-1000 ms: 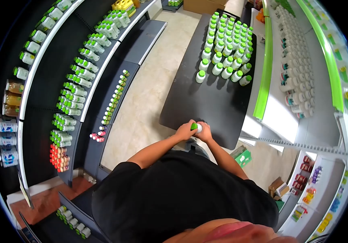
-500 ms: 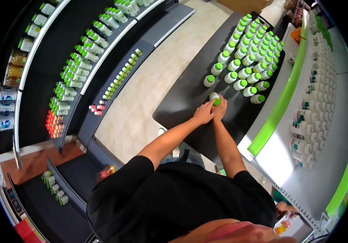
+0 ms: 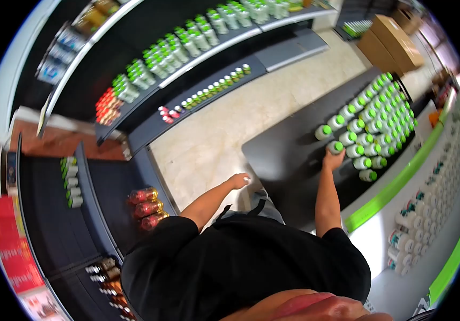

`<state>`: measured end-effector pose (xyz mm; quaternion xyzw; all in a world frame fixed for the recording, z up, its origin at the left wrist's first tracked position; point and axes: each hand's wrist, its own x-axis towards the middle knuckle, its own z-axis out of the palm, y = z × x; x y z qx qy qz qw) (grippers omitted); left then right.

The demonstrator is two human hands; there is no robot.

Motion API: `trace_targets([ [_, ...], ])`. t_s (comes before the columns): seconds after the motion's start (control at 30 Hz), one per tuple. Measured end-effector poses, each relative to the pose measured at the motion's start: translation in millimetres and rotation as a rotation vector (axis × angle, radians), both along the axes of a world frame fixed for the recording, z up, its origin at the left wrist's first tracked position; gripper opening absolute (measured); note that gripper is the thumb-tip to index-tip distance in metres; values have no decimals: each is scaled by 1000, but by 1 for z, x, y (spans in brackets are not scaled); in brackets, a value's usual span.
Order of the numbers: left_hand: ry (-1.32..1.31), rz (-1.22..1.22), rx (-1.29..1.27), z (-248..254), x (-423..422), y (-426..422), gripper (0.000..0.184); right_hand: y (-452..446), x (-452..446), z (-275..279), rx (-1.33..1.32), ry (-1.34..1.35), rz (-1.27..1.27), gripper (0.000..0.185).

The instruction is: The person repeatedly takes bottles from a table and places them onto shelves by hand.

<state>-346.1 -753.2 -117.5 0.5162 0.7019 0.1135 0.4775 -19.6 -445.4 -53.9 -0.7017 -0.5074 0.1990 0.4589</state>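
Observation:
On the dark table (image 3: 283, 144), many white bottles with green caps stand in rows. My right hand (image 3: 333, 160) is wrapped round a green-capped bottle (image 3: 335, 147) at the near edge of the group, beside another bottle (image 3: 348, 137). Off the table's left corner, over the floor, my left hand (image 3: 239, 181) is closed, with a small white thing at its fingertips that I cannot make out.
A shelf of green-capped bottles (image 3: 184, 43) runs along the upper left. Red-filled jars (image 3: 148, 208) stand on a low shelf at left. A green-edged shelf (image 3: 401, 195) with white jars is at right. Cardboard boxes (image 3: 390, 45) lie beyond the table.
My hands have parted: the right moved with the bottle to the group's near edge, the left drew back off the table. The camera view has turned.

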Motion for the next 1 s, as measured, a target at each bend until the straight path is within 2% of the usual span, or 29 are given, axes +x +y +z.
trace_targets([
  [0.03, 47, 79, -123, -4, -25, -38, 33, -12, -1, 3, -59, 2, 6, 78],
  [0.07, 115, 166, -162, -6, -47, -78, 34, -26, -4, -7, -96, -114, -85, 82],
  [0.1, 227, 145, -129, 6, -65, -117, 35, -43, -6, -27, -74, -165, -110, 82],
  [0.13, 306, 156, -151, -44, -91, -165, 36, -66, -11, -26, -233, -74, -74, 80],
  [0.17, 383, 167, -176, -61, -110, -202, 36, -86, -9, -52, -277, -65, 11, 72],
  [0.2, 357, 225, -195, -55, -116, -235, 37, -116, -19, -49, -312, -89, 74, 63],
  [0.23, 332, 283, -212, -44, -121, -266, 37, -138, -17, -85, -247, -129, 205, 53],
  [0.3, 268, 523, -191, -12, -107, -311, 24, -216, -45, -39, -137, -414, 415, 43],
  [0.33, 232, 645, -178, -1, -101, -330, 19, -254, -60, -31, -169, -518, 450, 44],
  [0.43, -6, 996, -240, -28, -65, -397, 37, -342, -84, -34, -356, -719, 778, 66],
  [0.47, -73, 1111, -191, -36, -45, -415, 35, -361, -91, -45, -378, -732, 863, 71],
  [0.57, -194, 1283, -173, -35, 25, -460, 32, -401, -120, -19, -472, -971, 1153, 71],
  [0.6, -284, 1347, -113, -42, 52, -479, 28, -402, -121, -26, -451, -919, 1251, 61],
  [0.63, -324, 1364, -49, -76, 81, -502, 25, -397, -129, -34, -635, -918, 1388, 56],
  [0.67, -343, 1410, -153, -62, 109, -514, 28, -389, -140, -42, -828, -913, 1511, 50],
  [0.7, 76, 1124, -5, -86, 139, -540, 32, -384, -149, -44, -1029, -901, 1619, 46],
  [0.73, -88, 1150, -144, -81, 161, -557, 37, -383, -155, -42, -1138, -878, 1587, 39],
  [0.77, 13, 654, -256, -82, 172, -573, 32, -381, -161, -39, -1244, -850, 1550, 32],
  [0.8, -88, 639, -328, -81, 190, -587, 32, -379, -169, -48, -1239, -860, 1547, 29],
  [0.83, -266, 789, -432, -78, 207, -599, 34, -376, -176, -57, -1233, -871, 1545, 27],
  [0.9, -522, 1016, -562, -70, 228, -622, 40, -357, -182, -129, -1222, -628, 1526, 25],
  [0.93, -386, 979, -531, -71, 236, -632, 38, -348, -186, -164, -1217, -508, 1518, 24],
  [1.0, -209, 881, -450, -74, 238, -636, 36, -371, -208, -129, -1215, -582, 1593, 25],
])
